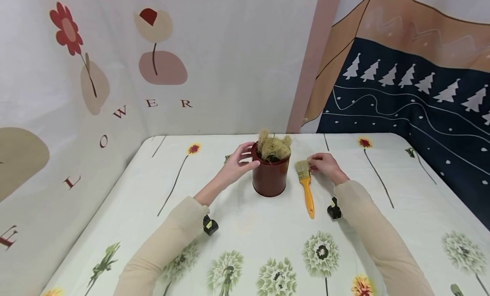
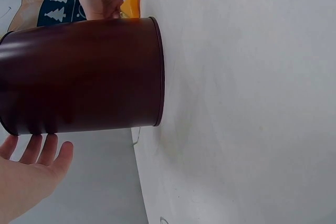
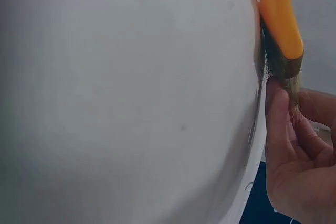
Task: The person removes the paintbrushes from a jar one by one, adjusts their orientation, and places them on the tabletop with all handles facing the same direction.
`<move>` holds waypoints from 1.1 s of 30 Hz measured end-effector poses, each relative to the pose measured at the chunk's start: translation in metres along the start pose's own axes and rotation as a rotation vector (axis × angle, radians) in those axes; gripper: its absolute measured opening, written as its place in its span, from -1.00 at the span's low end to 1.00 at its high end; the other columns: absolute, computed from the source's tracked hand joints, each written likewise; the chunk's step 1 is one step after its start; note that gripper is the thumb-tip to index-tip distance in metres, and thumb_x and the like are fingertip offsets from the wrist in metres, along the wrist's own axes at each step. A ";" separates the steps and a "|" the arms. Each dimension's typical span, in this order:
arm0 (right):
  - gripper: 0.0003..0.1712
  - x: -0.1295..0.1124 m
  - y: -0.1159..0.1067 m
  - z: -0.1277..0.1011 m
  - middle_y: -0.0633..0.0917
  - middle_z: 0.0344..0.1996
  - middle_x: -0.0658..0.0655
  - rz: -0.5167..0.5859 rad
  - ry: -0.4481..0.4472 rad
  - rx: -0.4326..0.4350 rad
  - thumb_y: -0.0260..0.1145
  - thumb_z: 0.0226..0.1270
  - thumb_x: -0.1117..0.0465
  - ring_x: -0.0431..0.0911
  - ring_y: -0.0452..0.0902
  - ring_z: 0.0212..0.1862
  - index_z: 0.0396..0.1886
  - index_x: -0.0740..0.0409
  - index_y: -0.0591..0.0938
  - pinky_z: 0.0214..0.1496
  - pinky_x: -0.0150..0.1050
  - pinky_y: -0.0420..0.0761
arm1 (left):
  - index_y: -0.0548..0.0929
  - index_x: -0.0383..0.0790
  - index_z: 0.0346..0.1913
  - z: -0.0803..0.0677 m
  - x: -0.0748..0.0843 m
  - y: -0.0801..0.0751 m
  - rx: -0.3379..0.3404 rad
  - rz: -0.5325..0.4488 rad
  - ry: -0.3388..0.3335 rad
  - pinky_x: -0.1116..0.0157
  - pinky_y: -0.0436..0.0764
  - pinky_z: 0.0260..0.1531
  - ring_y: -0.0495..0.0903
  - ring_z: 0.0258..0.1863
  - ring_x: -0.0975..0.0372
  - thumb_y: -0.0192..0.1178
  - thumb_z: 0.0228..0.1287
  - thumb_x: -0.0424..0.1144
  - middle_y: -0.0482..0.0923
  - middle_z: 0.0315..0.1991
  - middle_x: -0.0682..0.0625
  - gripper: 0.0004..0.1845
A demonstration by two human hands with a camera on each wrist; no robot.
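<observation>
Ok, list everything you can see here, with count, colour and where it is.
pot: one, dark red, middle of the table, upright.
dry plant: one tuft, tan, in the pot.
brush: one, yellow handle, pale bristles, flat on the table right of the pot.
tablecloth: one, white with flower prints, covering the table.
wall hangings: two, pale floral at left, navy with white trees at right.
left hand: open, fingers at the pot's rim.
right hand: fingers touching the brush bristles.
</observation>
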State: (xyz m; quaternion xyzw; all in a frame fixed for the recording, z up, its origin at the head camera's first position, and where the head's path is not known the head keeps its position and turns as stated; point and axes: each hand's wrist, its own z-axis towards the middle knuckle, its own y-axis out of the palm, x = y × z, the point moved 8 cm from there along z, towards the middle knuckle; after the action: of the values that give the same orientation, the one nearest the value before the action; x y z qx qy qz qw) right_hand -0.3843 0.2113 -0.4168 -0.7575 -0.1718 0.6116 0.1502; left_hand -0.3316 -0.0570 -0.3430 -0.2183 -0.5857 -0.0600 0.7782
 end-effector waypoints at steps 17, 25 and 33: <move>-0.62 -0.064 -0.011 -0.026 0.51 -0.12 0.30 -0.128 -0.273 -0.086 0.10 0.30 0.18 0.09 0.44 -0.14 0.01 0.34 0.47 -0.19 -0.23 0.54 | 0.17 -0.05 0.27 0.000 0.000 -0.001 0.002 0.009 -0.017 0.26 0.38 0.00 0.31 0.09 0.18 0.18 0.15 -0.15 0.24 0.16 -0.04 -0.36; -0.64 -0.102 -0.005 -0.041 0.51 -0.10 0.27 -0.036 -0.435 -0.141 0.10 0.30 0.21 0.06 0.47 -0.20 0.04 0.29 0.46 -0.21 -0.26 0.55 | 0.12 -0.26 0.29 -0.009 0.025 0.003 -0.019 0.003 -0.021 0.20 0.36 0.02 0.27 0.11 0.03 0.14 0.19 -0.28 0.21 0.18 -0.19 -0.36; -0.57 -0.125 0.013 -0.052 0.43 -0.03 0.25 0.016 -0.520 -0.273 0.08 0.29 0.29 -0.02 0.46 -0.25 0.16 0.25 0.38 -0.21 -0.24 0.55 | 0.13 -0.24 0.29 -0.008 0.023 0.003 -0.016 -0.002 -0.029 0.22 0.36 0.03 0.27 0.12 0.05 0.14 0.18 -0.28 0.20 0.18 -0.18 -0.36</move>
State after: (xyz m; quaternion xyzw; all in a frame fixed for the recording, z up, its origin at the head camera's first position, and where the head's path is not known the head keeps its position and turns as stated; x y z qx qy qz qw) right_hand -0.3565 0.1436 -0.3021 -0.5897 -0.2793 0.7578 -0.0067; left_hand -0.3168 -0.0538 -0.3241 -0.2250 -0.5965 -0.0623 0.7679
